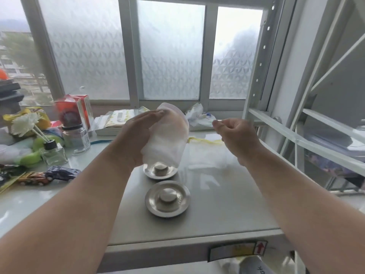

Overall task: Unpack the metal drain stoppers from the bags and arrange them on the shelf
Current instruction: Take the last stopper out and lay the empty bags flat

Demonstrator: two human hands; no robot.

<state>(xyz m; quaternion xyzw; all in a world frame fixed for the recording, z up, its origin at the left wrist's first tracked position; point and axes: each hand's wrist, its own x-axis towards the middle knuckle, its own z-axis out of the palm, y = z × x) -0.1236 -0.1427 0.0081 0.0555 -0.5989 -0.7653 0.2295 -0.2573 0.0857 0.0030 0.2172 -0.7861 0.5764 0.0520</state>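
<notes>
Two round metal drain stoppers lie on the grey shelf [227,204]. The near stopper [167,198] is in full view; the far stopper [160,170] sits just behind it, partly under a white plastic bag [169,139]. My left hand [136,139] holds that bag upright above the far stopper; what is inside the bag is hidden. To the right, my right hand [235,133] hovers with fingers curled and pinched on something thin that I cannot make out. An empty clear bag [209,155] lies flat on the shelf beneath my right hand.
Clutter fills the left: a glass jar [77,137], a reed diffuser bottle [54,153], toy cars [49,176], a red box [73,109]. Packets and a crumpled bag [197,115] lie by the window. White rack posts and bars [286,127] stand at the right.
</notes>
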